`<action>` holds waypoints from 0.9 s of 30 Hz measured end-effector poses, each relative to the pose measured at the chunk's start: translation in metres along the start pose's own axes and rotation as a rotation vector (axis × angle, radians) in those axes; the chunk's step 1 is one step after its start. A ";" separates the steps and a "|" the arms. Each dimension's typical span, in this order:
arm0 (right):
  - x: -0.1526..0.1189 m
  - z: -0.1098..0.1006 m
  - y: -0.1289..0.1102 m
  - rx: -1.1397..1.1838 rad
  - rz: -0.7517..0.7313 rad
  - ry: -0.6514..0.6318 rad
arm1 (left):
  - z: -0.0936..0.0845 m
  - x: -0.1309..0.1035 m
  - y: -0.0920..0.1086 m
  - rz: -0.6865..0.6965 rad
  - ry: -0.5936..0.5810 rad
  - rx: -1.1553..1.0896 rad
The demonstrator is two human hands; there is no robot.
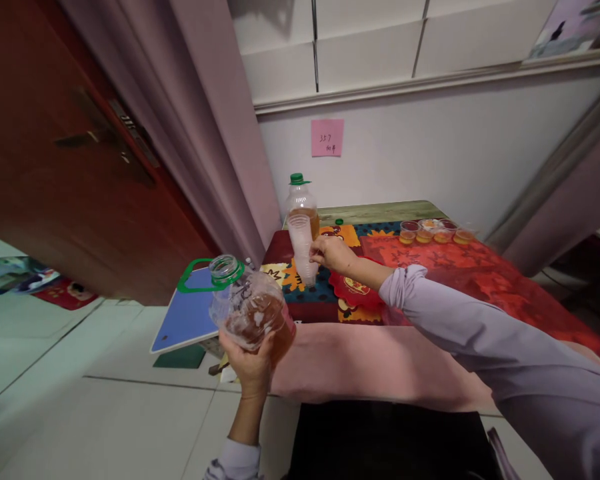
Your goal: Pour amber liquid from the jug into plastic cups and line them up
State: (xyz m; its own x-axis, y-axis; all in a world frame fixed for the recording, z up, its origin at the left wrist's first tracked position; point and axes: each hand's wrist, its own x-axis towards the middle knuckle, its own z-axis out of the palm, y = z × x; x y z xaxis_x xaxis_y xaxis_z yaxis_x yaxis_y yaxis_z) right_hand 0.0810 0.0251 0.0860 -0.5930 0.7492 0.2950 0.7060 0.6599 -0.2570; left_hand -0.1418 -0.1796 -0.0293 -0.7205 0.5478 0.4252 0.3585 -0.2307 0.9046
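Observation:
My left hand (250, 363) is wrapped round the lower side of a large clear bottle (260, 313) of amber liquid, which is uncapped and tilted, with a green handle ring (193, 277) at its neck. My right hand (333, 255) pinches the side of a stack of clear plastic cups (303, 247) over the patterned tablecloth. Behind the stack stands a second bottle (300, 197) with a green cap, also holding amber liquid. A red tray (355, 283) lies partly under my right forearm.
Several cups (443, 233) with amber liquid stand in a row at the back right of the table. A loose green cap (339, 221) lies behind my right hand. A blue board (187, 317) is at the left. A pink note (327, 138) is on the wall.

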 end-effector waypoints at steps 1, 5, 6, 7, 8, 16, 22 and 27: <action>0.000 -0.001 -0.001 0.014 -0.004 0.017 | 0.000 0.000 0.001 -0.003 0.002 -0.010; -0.001 -0.015 -0.001 0.062 -0.025 0.096 | 0.003 -0.001 0.009 -0.033 0.016 -0.038; -0.003 -0.021 0.001 0.082 -0.036 0.150 | 0.003 -0.002 0.011 -0.042 0.018 -0.035; -0.007 -0.027 0.004 0.104 -0.047 0.222 | 0.003 -0.002 0.012 -0.051 0.019 -0.031; -0.013 -0.033 0.009 0.124 -0.055 0.300 | 0.003 -0.002 0.013 -0.057 0.024 -0.030; -0.096 -0.020 0.066 -0.058 0.242 0.108 | 0.001 -0.001 0.006 -0.001 -0.029 0.030; -0.128 0.015 0.080 -0.097 0.310 -0.031 | -0.001 0.001 -0.004 0.013 -0.054 0.060; -0.134 0.018 0.081 -0.109 0.313 -0.059 | -0.003 0.001 -0.010 0.041 -0.087 0.069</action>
State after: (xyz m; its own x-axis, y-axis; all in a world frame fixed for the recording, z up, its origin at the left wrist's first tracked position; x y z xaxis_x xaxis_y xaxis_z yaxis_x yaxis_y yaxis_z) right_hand 0.2104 -0.0207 0.0096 -0.3602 0.9185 0.1632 0.8927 0.3902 -0.2256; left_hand -0.1475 -0.1788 -0.0376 -0.6510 0.6078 0.4547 0.4287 -0.2000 0.8810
